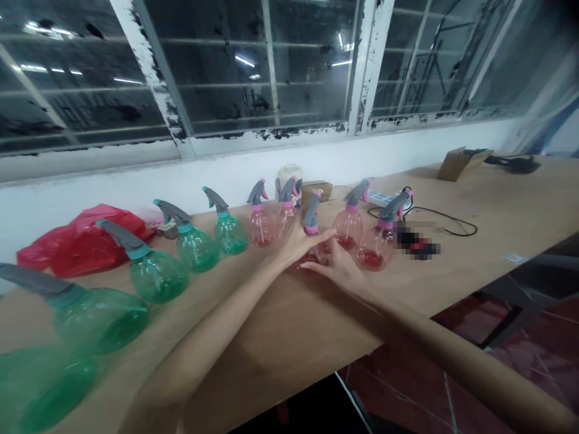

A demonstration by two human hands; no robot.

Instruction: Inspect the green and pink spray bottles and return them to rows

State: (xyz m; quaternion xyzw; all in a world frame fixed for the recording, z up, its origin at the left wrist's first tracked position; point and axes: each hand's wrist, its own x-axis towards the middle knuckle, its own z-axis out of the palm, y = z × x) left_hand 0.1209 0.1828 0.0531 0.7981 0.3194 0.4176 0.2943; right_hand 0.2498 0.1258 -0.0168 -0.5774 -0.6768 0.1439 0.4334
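A pink spray bottle (320,252) with a grey trigger head and pink collar stands upright on the table between my hands. My left hand (296,244) curves round its left side, thumb stretched across the front below the collar. From the right, my right hand (344,270) wraps its lower body, with the thumb across the front. Most of the fingers are hidden behind the bottle. Just right of it are two more pink spray bottles, a rear one (348,226) and a nearer one (374,247). Two others, a left one (261,226) and a partly covered one (286,216), stand behind my left hand.
Several green spray bottles (159,277) line the table's left side. Behind them lies a red plastic bag (90,241). A white container (289,175), a small cardboard box (316,191), a power strip (386,199) and a black cable (452,216) sit toward the wall; an open carton (461,164) is far right.
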